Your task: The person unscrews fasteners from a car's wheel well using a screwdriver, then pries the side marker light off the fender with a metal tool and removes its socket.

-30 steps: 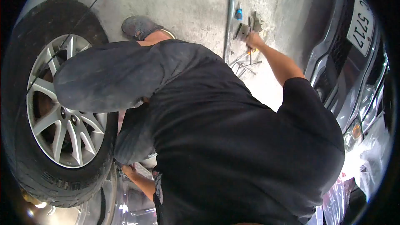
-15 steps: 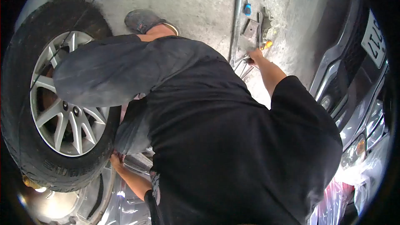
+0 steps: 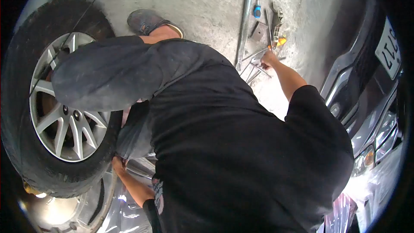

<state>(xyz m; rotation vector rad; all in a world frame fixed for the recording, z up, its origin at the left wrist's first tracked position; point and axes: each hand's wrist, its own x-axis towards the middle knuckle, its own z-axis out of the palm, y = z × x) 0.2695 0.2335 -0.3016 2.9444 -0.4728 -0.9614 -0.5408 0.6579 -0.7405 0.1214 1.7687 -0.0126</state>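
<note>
My right hand [image 3: 268,59] is on the floor among several thin metal tools [image 3: 258,70], its fingers closed. Whatever they hold is hidden. A long thin rod [image 3: 268,28] ends beside its fingertips, and an orange piece [image 3: 281,41] lies just past them. At lower left, my left hand [image 3: 118,164] is beside the tread of a large tyre [image 3: 56,179], close to my lower knee. Its fingers are mostly out of sight, so I cannot tell what they do. The tyre is on a silver spoked wheel [image 3: 60,123], in front of my bent upper knee.
A long metal pipe [image 3: 246,17] lies on the concrete floor, with a blue-handled screwdriver [image 3: 257,11] and a small metal block [image 3: 259,31] near it. A dark car front with a licence plate [image 3: 388,49] stands at right. Plastic sheeting [image 3: 366,190] hangs at lower right.
My right hand has shifted slightly right and down, uncovering more of the crossed metal tools. The thin rod has tilted a little. My left hand stays beside the tyre.
</note>
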